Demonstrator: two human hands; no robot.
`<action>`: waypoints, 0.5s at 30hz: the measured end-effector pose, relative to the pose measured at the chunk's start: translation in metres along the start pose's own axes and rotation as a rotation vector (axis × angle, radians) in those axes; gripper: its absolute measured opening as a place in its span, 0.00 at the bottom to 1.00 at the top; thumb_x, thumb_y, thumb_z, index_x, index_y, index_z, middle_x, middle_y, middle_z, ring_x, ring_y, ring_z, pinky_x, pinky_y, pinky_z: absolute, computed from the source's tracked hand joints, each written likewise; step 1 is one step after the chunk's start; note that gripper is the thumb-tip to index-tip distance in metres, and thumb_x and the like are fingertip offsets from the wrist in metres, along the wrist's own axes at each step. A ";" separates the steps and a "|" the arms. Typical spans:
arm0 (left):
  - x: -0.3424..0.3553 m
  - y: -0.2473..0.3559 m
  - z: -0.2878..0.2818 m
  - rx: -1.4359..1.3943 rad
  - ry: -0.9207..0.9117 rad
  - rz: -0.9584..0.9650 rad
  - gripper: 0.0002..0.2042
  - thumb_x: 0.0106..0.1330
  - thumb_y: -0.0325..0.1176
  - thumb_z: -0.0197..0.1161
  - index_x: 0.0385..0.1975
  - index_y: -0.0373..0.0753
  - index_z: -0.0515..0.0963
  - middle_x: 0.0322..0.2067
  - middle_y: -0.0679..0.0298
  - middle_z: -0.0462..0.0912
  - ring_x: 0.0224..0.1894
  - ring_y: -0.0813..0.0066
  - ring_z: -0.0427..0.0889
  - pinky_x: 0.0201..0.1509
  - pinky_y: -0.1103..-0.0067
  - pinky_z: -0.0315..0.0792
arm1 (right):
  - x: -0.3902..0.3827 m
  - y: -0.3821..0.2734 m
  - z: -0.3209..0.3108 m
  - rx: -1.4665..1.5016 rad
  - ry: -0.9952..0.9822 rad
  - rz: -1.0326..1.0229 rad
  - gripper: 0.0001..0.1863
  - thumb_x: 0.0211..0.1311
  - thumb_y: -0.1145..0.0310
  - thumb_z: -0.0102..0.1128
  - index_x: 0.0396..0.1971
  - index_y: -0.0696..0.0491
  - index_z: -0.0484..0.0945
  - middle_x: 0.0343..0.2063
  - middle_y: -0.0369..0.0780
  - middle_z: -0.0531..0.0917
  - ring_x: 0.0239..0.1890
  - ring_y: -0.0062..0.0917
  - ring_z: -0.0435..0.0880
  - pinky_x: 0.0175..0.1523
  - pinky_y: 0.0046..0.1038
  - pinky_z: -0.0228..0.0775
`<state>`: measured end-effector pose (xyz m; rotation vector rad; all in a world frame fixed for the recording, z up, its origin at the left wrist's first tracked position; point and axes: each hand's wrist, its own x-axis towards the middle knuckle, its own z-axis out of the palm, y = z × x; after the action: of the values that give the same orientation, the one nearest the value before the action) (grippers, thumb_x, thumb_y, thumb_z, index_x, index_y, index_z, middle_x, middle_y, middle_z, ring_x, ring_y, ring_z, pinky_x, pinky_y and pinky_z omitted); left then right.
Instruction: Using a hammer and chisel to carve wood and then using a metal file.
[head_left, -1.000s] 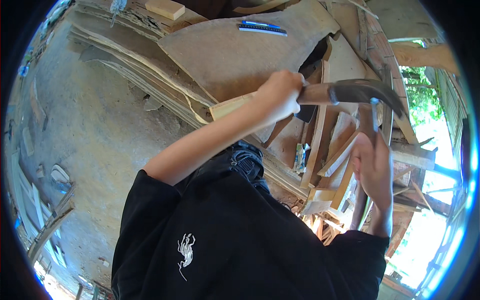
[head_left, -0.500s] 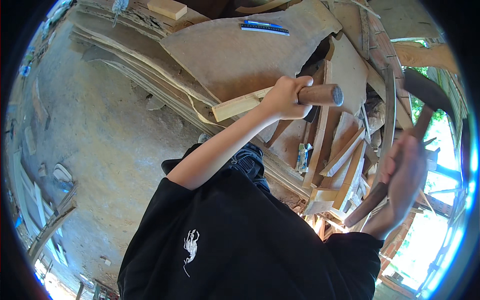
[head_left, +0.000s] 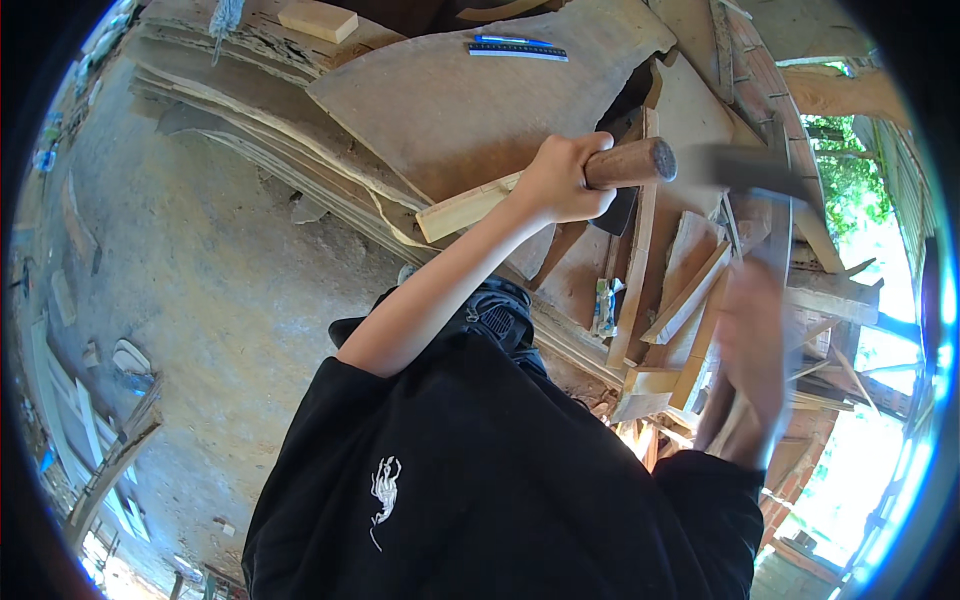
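My left hand (head_left: 563,180) is wrapped round the thick wooden handle of a chisel (head_left: 635,163), whose butt end points right; its blade is mostly hidden by the hand. Under that hand and wrist lies a pale, squared piece of wood (head_left: 462,213). To the right, my right hand (head_left: 752,335) grips a hammer (head_left: 755,172), both smeared by motion. The hammer's dark head is level with the chisel's butt and a short way right of it, apart from it.
A large wooden board (head_left: 480,110) carries a ruler (head_left: 515,52) and a blue pen beside it. Stacked slabs (head_left: 270,130) lie left of it, with a small wood block (head_left: 318,20) on top. Offcuts (head_left: 690,290) lean between my hands.
My right hand has swung the hammer left, bringing its head much closer to the chisel's butt. The left hand keeps its grip, and the view has shifted slightly.
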<state>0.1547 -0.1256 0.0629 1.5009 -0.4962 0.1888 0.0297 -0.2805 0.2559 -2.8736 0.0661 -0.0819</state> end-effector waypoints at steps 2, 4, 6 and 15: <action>-0.009 -0.012 -0.017 0.078 0.039 -0.071 0.08 0.43 0.26 0.59 0.25 0.36 0.72 0.18 0.54 0.74 0.20 0.66 0.73 0.27 0.78 0.67 | 0.023 -0.027 0.032 0.197 -0.221 -0.075 0.13 0.64 0.62 0.45 0.39 0.57 0.69 0.10 0.32 0.68 0.10 0.14 0.66 0.16 0.15 0.57; -0.006 -0.013 -0.018 0.011 0.055 -0.030 0.09 0.40 0.28 0.60 0.22 0.36 0.69 0.16 0.53 0.72 0.21 0.54 0.73 0.26 0.73 0.67 | 0.019 -0.028 0.028 0.476 -0.171 0.140 0.13 0.65 0.61 0.44 0.37 0.57 0.69 0.09 0.32 0.66 0.07 0.11 0.61 0.12 0.15 0.51; -0.006 -0.012 -0.021 -0.023 0.069 -0.039 0.10 0.40 0.28 0.59 0.24 0.36 0.70 0.17 0.52 0.72 0.21 0.55 0.74 0.27 0.74 0.67 | 0.015 -0.019 0.026 0.539 -0.106 0.207 0.13 0.65 0.61 0.44 0.36 0.56 0.69 0.09 0.31 0.65 0.07 0.11 0.61 0.12 0.15 0.51; 0.005 -0.016 -0.039 -0.209 0.084 -0.198 0.05 0.42 0.23 0.60 0.10 0.36 0.71 0.10 0.68 0.72 0.14 0.83 0.69 0.20 0.83 0.62 | 0.030 0.021 0.162 0.638 -0.370 0.325 0.15 0.63 0.60 0.47 0.28 0.58 0.66 0.10 0.37 0.69 0.08 0.20 0.68 0.12 0.23 0.60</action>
<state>0.1736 -0.0899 0.0511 1.3222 -0.2883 0.0430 0.0694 -0.2604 0.0963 -2.1665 0.3598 0.4138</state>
